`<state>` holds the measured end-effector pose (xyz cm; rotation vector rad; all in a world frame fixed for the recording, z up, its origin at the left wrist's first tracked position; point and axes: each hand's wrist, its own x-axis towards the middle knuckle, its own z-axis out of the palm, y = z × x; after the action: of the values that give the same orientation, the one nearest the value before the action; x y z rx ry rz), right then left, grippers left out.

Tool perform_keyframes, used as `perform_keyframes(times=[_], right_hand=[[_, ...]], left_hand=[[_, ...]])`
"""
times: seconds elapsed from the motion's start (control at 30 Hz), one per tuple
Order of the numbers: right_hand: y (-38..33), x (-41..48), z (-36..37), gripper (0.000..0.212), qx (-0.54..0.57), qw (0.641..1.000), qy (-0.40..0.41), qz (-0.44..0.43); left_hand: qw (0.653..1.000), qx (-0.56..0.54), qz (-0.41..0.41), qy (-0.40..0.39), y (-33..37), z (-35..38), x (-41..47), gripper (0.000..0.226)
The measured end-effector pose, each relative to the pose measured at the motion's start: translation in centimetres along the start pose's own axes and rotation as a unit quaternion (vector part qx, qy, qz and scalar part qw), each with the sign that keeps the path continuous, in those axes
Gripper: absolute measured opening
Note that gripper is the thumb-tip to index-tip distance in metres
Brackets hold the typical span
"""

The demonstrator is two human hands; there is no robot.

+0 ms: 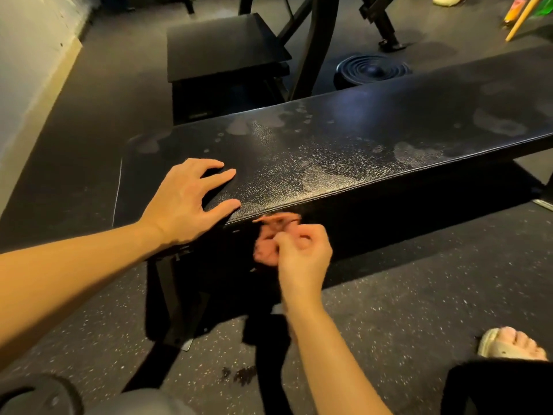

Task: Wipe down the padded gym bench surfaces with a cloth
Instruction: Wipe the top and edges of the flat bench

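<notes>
A long black padded bench (344, 151) runs from the near left to the far right, its top marked with pale smears and wet patches. My left hand (188, 202) rests flat on the near left end of the pad, fingers spread over the front edge. My right hand (302, 253) is blurred, with curled fingers held against the bench's glossy front side, where its reflection shows pink. A dark cloth (266, 327) seems to hang down from this hand, hard to separate from the black bench.
A second black padded seat (224, 43) stands behind the bench. A round black weight plate (371, 68) lies on the speckled rubber floor. A wall (27, 70) runs along the left. My foot in a sandal (508, 344) is at the lower right.
</notes>
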<state>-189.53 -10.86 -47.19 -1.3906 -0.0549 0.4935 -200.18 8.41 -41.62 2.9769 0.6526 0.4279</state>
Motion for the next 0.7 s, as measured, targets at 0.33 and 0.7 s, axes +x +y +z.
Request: perform_keyframes(times=[0.33,0.7], right_hand=[[-0.1,-5.0,4.2,0.016,0.055,0.99,-0.102,0.084],[-2.3,1.5,-1.2,0.022,0.065,0.993,-0.001,0.103]], left_hand=[[1.0,0.013,0.01,-0.007,-0.3,0.1,-0.2,0.071],[0.997,0.075,0.018,-0.03,0.4,-0.3,-0.1,0.063]])
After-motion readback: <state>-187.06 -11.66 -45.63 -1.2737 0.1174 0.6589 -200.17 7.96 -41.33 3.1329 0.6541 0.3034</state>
